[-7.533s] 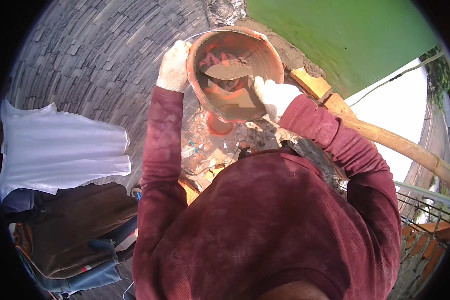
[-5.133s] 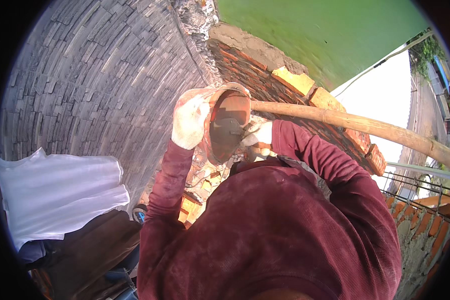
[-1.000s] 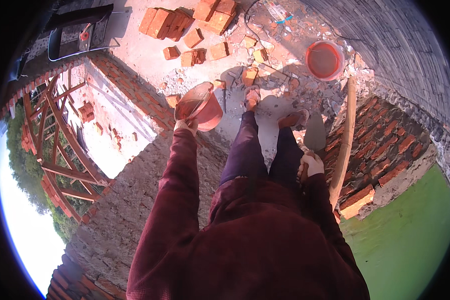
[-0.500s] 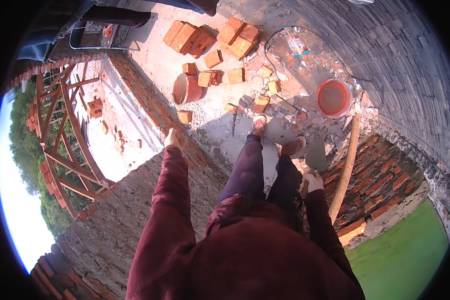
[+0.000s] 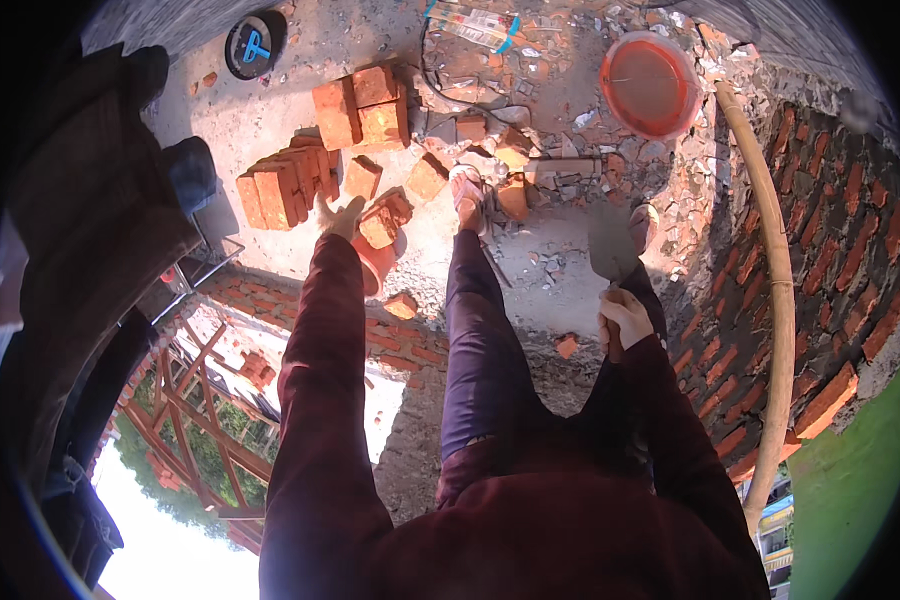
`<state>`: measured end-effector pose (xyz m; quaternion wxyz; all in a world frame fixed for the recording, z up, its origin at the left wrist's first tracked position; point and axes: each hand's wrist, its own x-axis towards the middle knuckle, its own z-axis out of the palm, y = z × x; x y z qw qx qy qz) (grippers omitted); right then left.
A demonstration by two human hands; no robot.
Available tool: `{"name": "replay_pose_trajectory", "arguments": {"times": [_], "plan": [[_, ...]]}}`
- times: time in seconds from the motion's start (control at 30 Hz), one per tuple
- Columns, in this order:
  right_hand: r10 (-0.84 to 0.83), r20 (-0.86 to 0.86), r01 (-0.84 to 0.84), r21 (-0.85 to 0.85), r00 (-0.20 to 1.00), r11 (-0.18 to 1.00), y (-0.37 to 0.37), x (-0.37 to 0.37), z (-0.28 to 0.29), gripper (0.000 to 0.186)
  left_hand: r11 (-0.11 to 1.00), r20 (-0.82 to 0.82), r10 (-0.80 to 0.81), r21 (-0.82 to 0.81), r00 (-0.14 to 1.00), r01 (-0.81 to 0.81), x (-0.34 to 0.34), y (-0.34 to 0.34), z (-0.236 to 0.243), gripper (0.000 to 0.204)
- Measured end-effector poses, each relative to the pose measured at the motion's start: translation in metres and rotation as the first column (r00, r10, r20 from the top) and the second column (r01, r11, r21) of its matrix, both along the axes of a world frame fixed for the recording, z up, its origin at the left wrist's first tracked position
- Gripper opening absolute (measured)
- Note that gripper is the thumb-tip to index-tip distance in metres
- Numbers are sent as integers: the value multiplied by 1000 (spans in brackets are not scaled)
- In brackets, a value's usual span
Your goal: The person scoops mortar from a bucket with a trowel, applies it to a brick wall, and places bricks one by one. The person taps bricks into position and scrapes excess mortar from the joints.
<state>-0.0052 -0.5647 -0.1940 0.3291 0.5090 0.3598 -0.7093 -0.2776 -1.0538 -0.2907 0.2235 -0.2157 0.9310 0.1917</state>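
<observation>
My left hand (image 5: 340, 217) is stretched forward with its fingers apart and nothing in it. Just right of it lie a couple of orange bricks (image 5: 380, 226), beside a reddish bucket (image 5: 373, 266) partly covered by my arm and those bricks. A row of stacked bricks (image 5: 288, 185) stands to the hand's left, and a second brick pile (image 5: 362, 110) sits farther off. Down by my right leg, my right hand (image 5: 627, 318) is closed around the handle of a trowel, its grey blade (image 5: 611, 245) pointing away from me.
A round red tub (image 5: 650, 85) stands at the far right. Near it a bamboo pole (image 5: 770, 260) leans along a brick wall (image 5: 820, 220). Broken rubble (image 5: 570, 190) covers the ground around my feet. A person in dark clothes (image 5: 90, 200) is close on the left. A black basin (image 5: 254, 46) sits far left.
My view has turned to the left and the brick piles now appear nearer. My left hand has reached toward the bricks and its fingers have opened. The trowel stays in my right hand.
</observation>
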Motion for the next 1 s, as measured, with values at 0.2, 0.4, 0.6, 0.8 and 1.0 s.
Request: {"name": "replay_pose_trajectory", "arguments": {"times": [0.2,0.4,0.6,0.8,1.0], "plan": [[-124,-104,154,365,987,918,-1,-83,-91,33,947,-3,-229,-230,973,222,-159,-83,-142,128],[-114,-48,123,491,992,863,68,-173,-184,25,954,61,-186,-228,981,195,-214,-118,-229,149],[-196,116,141,370,974,918,133,-202,-285,33,998,-53,-49,-30,997,48,-195,-62,-212,136],[326,12,-209,791,945,576,103,-135,-196,51,602,147,74,782,986,-162,-161,-50,-120,59],[100,-400,-17,205,911,979,-54,-151,-4,61,-319,649,85,736,756,-597,4,67,-10,58]]}}
